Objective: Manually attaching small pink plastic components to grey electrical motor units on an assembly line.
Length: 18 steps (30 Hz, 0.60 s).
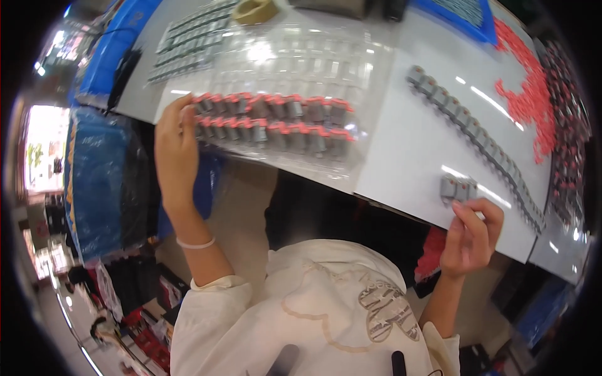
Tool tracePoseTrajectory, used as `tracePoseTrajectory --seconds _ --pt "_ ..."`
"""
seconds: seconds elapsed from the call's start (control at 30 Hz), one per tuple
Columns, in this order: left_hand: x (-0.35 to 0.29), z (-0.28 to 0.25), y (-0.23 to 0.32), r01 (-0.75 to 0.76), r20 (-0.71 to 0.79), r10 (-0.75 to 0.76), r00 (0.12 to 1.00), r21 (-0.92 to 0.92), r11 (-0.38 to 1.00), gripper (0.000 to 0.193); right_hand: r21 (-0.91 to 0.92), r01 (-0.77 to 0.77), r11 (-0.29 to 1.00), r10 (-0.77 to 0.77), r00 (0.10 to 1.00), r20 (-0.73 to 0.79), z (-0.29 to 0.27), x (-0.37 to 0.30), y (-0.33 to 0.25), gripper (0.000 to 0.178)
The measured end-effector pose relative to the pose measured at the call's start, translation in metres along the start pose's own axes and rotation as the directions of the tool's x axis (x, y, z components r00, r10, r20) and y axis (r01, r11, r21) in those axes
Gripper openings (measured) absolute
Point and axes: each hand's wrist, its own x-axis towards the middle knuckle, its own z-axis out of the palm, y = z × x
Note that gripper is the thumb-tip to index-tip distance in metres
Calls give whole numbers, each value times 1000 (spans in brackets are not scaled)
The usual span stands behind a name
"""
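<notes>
A clear plastic blister tray (288,69) lies on the white table, with two rows of small grey blocks with red caps (269,119) in its nearer part. Its farther pockets look see-through, with no grey blocks in them. My left hand (177,150) is at the tray's left edge, its thumb and fingers closed on the rim beside the rows. Over the right part of the table, my right hand (471,238) has curled fingers. Their tips meet the near side of a short group of grey blocks (458,188); blur hides the exact grip.
A long slanting row of grey blocks (476,135) lies at the right. Beyond it are scattered red pieces (527,94) and a blue bin (464,15). At the back left are a tape roll (255,10) and another filled sheet of parts (191,41). The table's front edge runs before me.
</notes>
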Motion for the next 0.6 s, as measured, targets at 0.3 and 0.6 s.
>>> tracePoseTrajectory --seconds 0.3,0.6 --pt "-39 9 129 -481 -113 486 867 -444 756 26 -194 -11 981 57 971 234 -20 12 4 37" --pt "-59 71 214 -403 257 659 707 -620 674 48 -197 20 980 34 964 265 -13 0 0 43"
